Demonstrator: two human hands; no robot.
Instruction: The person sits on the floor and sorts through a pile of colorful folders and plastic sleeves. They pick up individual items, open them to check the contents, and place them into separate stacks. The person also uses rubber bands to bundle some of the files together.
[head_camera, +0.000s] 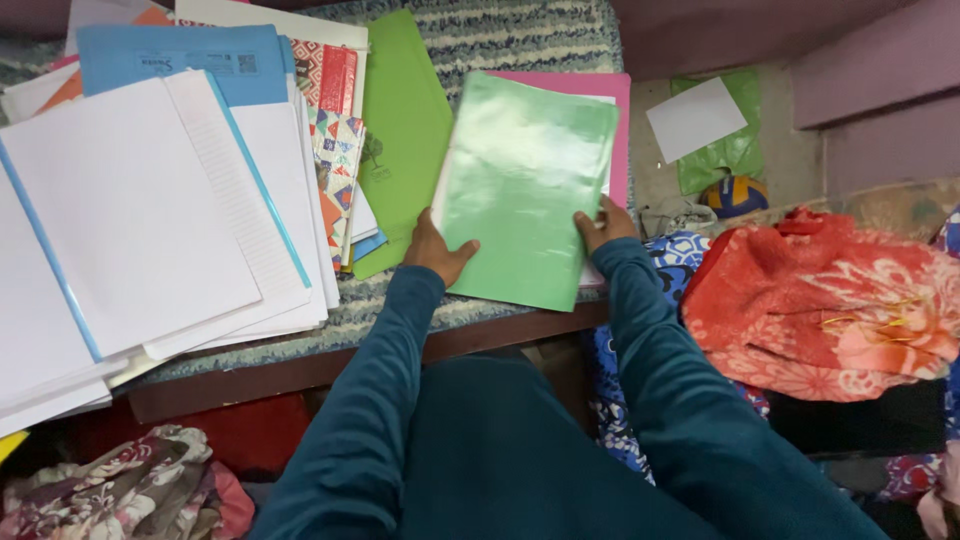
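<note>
A shiny light-green plastic folder (525, 185) lies tilted on a striped woven cover (500, 40) over a low wooden table. My left hand (437, 250) grips its lower left edge, thumb on top. My right hand (603, 225) holds its lower right edge. Under the folder lies a pink folder (605, 95) with white sheets showing at its edges. A darker green folder (405, 130) lies just left of it. Both arms wear teal sleeves.
A big stack of white papers with blue-spined folders (140, 210) fills the left of the table, with patterned notebooks (335, 150) beside it. At right sit a red floral cloth (830, 300), a green bag with a white sheet (710, 125), and a small ball (735, 195).
</note>
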